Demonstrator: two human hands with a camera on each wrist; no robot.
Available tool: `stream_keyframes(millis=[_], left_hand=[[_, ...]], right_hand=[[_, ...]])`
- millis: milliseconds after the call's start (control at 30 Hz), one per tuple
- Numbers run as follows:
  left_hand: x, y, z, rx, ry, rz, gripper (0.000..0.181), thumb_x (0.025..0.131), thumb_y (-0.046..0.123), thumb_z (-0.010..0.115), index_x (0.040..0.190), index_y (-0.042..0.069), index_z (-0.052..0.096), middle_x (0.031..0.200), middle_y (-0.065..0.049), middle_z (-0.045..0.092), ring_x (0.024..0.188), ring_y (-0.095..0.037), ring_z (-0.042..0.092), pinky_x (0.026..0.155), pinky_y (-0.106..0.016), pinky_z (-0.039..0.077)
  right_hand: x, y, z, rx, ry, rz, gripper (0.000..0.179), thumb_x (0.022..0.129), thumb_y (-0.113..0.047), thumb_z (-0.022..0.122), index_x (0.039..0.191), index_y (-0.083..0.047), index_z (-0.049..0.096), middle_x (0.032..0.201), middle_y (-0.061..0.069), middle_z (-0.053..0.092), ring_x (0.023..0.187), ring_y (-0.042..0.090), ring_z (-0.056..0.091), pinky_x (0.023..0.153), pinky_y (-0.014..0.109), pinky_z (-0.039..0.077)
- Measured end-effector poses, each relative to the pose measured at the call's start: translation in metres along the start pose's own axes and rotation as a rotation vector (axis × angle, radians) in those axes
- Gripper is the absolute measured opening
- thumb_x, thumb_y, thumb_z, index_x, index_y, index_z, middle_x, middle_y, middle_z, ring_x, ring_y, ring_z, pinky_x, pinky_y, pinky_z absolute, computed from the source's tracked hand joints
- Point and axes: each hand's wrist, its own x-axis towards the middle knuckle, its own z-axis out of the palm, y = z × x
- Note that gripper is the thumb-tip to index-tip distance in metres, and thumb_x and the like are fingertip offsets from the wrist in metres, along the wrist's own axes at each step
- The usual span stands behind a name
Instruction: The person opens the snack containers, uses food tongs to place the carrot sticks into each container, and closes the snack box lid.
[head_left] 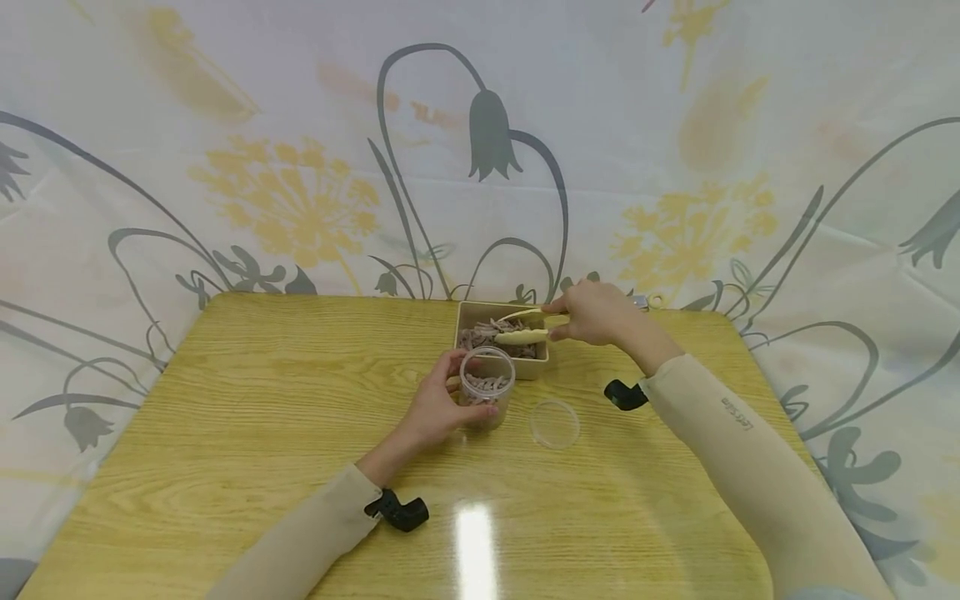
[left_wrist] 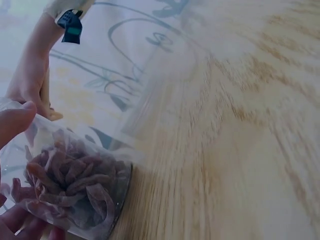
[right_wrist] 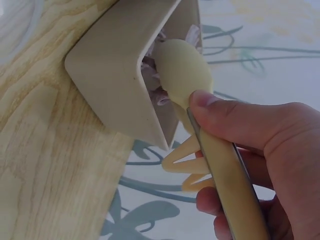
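My left hand (head_left: 435, 410) grips a clear plastic jar (head_left: 493, 414), fingers on its far side and thumb on its near side. Inside the jar lie greyish-purple strips (left_wrist: 75, 182), heaped near its bottom in the left wrist view. Just behind it stands a beige rectangular box (head_left: 525, 370) with more such strips (head_left: 480, 335). My right hand (head_left: 600, 313) holds a pair of tongs (right_wrist: 230, 182) with pale yellow ends, thumb on one arm and fingers around the other. The tong ends reach into the box, spread apart over the strips.
A round clear lid (head_left: 555, 425) lies flat on the wooden table (head_left: 300, 433), right of the jar. Behind my right hand, a small metal piece with a yellow ring (head_left: 656, 302) sits at the back edge. A flower-printed cloth (head_left: 315, 125) rises behind the table.
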Motion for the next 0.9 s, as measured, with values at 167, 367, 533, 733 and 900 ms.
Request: stream_keyframes(millis=[167,367,533,733,900], left_hand=[[0.001,-0.001,-0.001,0.005,-0.006,0.022,0.084,0.072,0.012,0.091,0.142,0.015,0.044,0.136,-0.012,0.053,0.122,-0.036,0.054,0.099,-0.048,0.049],[0.005,-0.01,-0.004,0.045,-0.009,0.102,0.083,0.07,0.016,0.093,0.142,0.017,0.05,0.131,-0.008,0.059,0.124,-0.027,0.053,0.105,-0.046,0.045],[0.006,-0.013,-0.005,0.053,-0.007,0.131,0.084,0.07,0.017,0.093,0.143,0.016,0.052,0.13,-0.008,0.061,0.123,-0.026,0.054,0.103,-0.047,0.047],[0.006,-0.012,-0.005,0.039,-0.008,0.141,0.083,0.07,0.014,0.092,0.143,0.013,0.052,0.13,-0.011,0.062,0.122,-0.027,0.055,0.102,-0.049,0.048],[0.006,-0.011,-0.006,0.042,-0.01,0.127,0.084,0.071,0.013,0.092,0.145,0.012,0.051,0.131,-0.011,0.061,0.124,-0.027,0.054,0.102,-0.047,0.048]], right_hand=[[-0.006,0.002,-0.002,0.052,0.064,-0.018,0.047,0.089,-0.039,0.075,0.13,-0.017,0.068,0.077,0.002,0.069,0.05,0.013,0.036,0.047,0.029,0.034],[-0.012,0.007,-0.009,0.109,0.121,-0.041,0.045,0.089,-0.036,0.075,0.129,-0.016,0.069,0.082,0.005,0.073,0.048,0.013,0.046,0.05,0.03,0.039],[-0.02,0.009,-0.018,0.22,0.164,-0.065,0.044,0.089,-0.031,0.077,0.128,-0.012,0.07,0.107,0.01,0.074,0.041,0.01,0.032,0.047,0.03,0.034],[-0.034,0.005,-0.033,0.315,0.191,-0.137,0.044,0.09,-0.029,0.076,0.128,-0.008,0.068,0.115,0.015,0.071,0.04,0.007,0.02,0.048,0.03,0.033],[-0.044,-0.003,-0.036,0.365,0.208,-0.193,0.043,0.088,-0.026,0.077,0.127,-0.008,0.069,0.107,0.014,0.074,0.041,0.006,0.017,0.044,0.027,0.029]])
